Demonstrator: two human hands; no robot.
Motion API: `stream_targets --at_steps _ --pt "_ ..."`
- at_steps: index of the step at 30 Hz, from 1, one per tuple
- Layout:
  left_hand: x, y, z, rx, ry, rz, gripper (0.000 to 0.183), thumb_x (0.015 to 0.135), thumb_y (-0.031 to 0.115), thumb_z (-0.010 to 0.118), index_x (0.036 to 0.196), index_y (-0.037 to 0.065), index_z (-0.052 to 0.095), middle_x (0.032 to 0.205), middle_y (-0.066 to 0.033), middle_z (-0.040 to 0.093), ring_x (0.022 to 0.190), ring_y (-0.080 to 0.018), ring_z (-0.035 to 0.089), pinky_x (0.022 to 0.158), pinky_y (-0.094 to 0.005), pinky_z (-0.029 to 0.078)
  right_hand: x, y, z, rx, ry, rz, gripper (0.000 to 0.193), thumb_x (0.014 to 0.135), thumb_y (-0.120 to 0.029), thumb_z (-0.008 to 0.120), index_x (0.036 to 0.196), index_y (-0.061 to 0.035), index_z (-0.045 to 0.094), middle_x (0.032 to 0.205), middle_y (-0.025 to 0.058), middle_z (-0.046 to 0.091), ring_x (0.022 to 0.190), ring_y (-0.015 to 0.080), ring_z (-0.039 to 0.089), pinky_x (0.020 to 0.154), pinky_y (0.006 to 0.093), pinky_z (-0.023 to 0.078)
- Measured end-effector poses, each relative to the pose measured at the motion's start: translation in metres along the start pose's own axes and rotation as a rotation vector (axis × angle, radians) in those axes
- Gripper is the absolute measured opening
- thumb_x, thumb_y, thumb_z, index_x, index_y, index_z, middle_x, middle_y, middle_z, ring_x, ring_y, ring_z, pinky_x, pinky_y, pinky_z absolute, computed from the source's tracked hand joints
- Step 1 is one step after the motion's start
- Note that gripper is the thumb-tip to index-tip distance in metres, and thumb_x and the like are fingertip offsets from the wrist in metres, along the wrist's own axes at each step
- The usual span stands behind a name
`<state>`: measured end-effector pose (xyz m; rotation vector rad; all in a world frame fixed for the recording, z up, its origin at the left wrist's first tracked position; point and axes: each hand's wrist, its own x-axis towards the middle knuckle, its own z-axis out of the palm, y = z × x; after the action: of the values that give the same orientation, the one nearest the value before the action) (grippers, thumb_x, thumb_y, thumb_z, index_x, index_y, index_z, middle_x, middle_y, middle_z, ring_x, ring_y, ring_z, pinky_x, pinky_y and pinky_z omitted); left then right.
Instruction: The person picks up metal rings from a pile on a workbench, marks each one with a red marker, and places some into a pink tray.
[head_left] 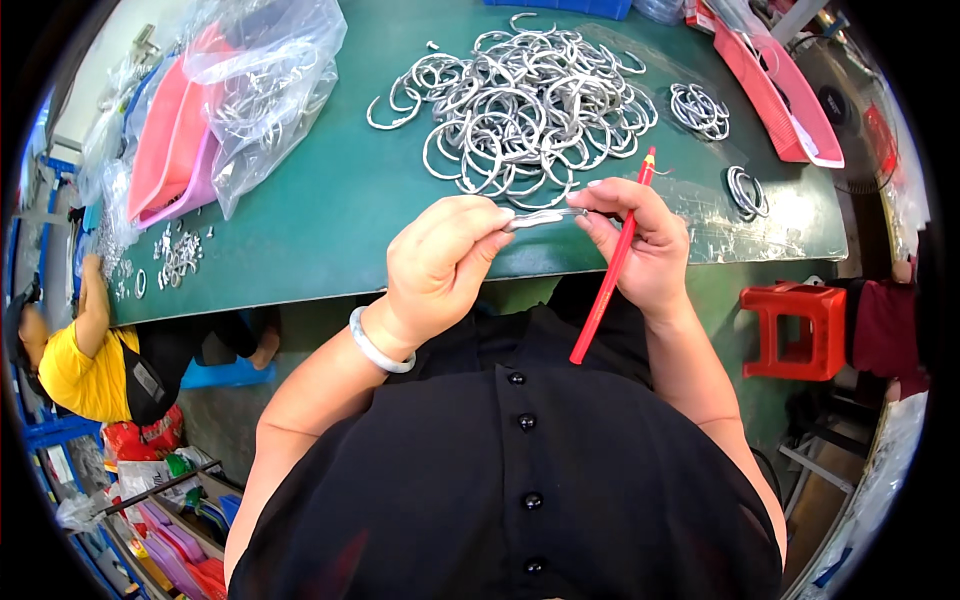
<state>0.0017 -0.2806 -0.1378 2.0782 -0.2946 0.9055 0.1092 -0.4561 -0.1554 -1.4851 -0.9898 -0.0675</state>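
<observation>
Beyond the left hand (440,265) and right hand (645,250), a heap of silver-grey, curved metal rings (540,110) covers the green tabletop (320,215); ahead-right of the right hand lie 2 smaller ring clusters (697,108). A long red pencil (605,290) slants across the right hand. Between the 2 hands, fingertips pinching either end, is a slim silver-grey metal piece (540,218), shiny and slightly wavy. Ahead-left of the left hand, a clear plastic bag (285,75) with silvery pieces inside overlaps a coral-pink plastic tub (165,140); ahead-right of the right hand, a pink plastic tray's (745,85) contents are unclear.
</observation>
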Motion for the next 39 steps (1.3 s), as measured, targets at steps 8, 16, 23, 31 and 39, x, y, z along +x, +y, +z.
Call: stream_targets --at_steps 8,16,23,31,39 --pt "0.007 0.005 0.003 0.099 -0.013 0.098 0.02 0.069 -0.007 0.066 0.087 -0.002 0.06 0.079 -0.0123 0.06 0.067 -0.0219 0.06 0.057 -0.0271 0.048 -0.004 0.004 0.001 0.152 0.028 0.119 0.029 0.076 0.009 0.059 0.103 0.001 0.053 0.092 0.0111 0.064 0.088 0.0149 0.061 0.077 0.0252 0.048" --pt "0.012 0.009 0.007 0.119 -0.05 0.136 0.018 0.069 -0.004 0.066 0.085 -0.002 0.059 0.076 -0.0122 0.06 0.064 -0.0234 0.059 0.055 -0.0284 0.047 -0.004 0.007 0.002 0.189 0.022 0.174 0.029 0.078 0.009 0.058 0.105 0.0007 0.052 0.093 0.0107 0.064 0.088 0.0139 0.06 0.077 0.0246 0.047" --pt "0.013 0.01 0.008 0.104 -0.046 0.12 0.016 0.069 -0.004 0.066 0.084 -0.002 0.059 0.075 -0.012 0.059 0.063 -0.0235 0.058 0.055 -0.0284 0.046 -0.005 0.008 0.002 0.185 0.018 0.173 0.029 0.078 0.009 0.058 0.105 0.0002 0.052 0.094 0.0109 0.064 0.088 0.0135 0.06 0.077 0.0245 0.047" --pt "0.012 0.009 0.007 -0.525 -0.007 -0.678 0.012 0.084 0.006 0.056 0.094 -0.001 0.057 0.075 -0.0017 0.057 0.065 -0.0067 0.053 0.061 -0.0204 0.045 -0.004 0.003 0.003 0.242 0.018 0.252 0.03 0.078 0.008 0.059 0.106 0.0008 0.052 0.085 0.0068 0.062 0.085 0.0131 0.06 0.076 0.0245 0.047" --pt "0.01 -0.01 0.006 -0.864 0.023 -1.054 0.012 0.085 0.012 0.057 0.09 0.002 0.057 0.073 -0.0019 0.057 0.059 -0.0079 0.052 0.057 -0.0202 0.043 -0.004 0.0 -0.002 0.274 0.012 0.38 0.03 0.078 0.003 0.061 0.107 -0.0002 0.052 0.083 0.0066 0.062 0.079 0.0112 0.06 0.072 0.0222 0.047"
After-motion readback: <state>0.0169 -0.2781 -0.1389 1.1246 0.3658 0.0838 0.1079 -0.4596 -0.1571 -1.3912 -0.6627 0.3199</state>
